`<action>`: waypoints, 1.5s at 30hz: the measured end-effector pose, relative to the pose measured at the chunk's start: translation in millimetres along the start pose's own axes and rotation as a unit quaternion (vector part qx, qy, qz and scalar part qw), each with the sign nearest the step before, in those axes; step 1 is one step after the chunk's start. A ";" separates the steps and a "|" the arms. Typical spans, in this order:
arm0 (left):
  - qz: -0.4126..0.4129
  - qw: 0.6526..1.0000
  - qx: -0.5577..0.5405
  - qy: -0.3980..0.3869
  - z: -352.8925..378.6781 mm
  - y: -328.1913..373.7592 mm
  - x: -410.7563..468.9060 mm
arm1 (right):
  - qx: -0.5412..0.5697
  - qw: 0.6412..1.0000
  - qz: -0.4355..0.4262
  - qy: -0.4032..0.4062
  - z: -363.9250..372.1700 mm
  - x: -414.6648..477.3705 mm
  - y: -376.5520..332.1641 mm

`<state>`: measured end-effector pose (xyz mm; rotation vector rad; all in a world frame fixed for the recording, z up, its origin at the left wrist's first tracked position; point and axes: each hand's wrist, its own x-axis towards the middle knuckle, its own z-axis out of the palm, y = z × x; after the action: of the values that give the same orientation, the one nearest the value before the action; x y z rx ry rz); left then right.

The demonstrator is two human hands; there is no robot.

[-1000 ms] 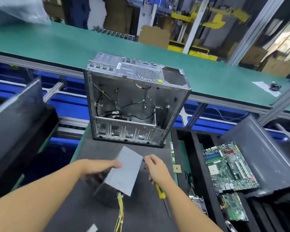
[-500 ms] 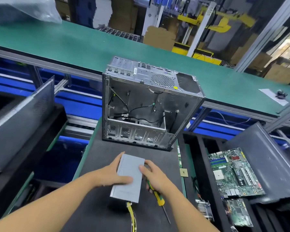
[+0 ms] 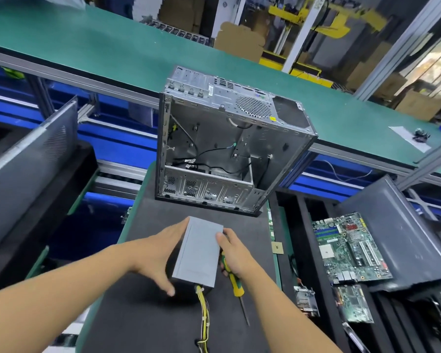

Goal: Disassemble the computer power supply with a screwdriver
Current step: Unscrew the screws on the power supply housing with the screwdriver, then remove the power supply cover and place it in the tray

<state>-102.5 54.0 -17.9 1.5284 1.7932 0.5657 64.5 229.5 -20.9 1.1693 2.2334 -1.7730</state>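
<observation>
A grey metal power supply (image 3: 198, 252) lies on the black mat (image 3: 143, 314), its yellow cable bundle (image 3: 204, 317) trailing toward me. My left hand (image 3: 161, 256) lies against its left side with straight fingers. My right hand (image 3: 236, 256) grips a screwdriver (image 3: 234, 284) with a green and yellow handle, shaft pointing toward me, while its thumb presses on the supply's top right edge.
An emptied silver computer case (image 3: 229, 149) stands open just beyond the supply. Black bins at the right hold a motherboard (image 3: 349, 248) and smaller boards (image 3: 351, 307). A dark side panel (image 3: 28, 171) leans at the left. A green conveyor (image 3: 112, 49) runs across the back.
The power supply went from tilted in my hands to lying flat on the mat. My left hand slid off its top down to its left side.
</observation>
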 end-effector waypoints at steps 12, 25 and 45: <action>-0.107 0.867 -0.477 0.097 24.1 8.2 33.2 | 0.165 0.985 0.044 -0.034 -24.4 3.1 8.2; -0.366 0.795 -0.390 0.285 39.9 35.2 71.6 | -0.004 0.995 -0.093 -0.038 -5.6 12.5 19.0; -0.405 0.843 -0.138 0.325 46.2 44.5 67.9 | -0.329 0.891 -0.292 0.110 0.0 14.1 17.3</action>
<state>-42.3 124.0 -31.9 0.2665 2.4820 0.9016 64.6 237.6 -41.7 0.6015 3.1782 -0.8067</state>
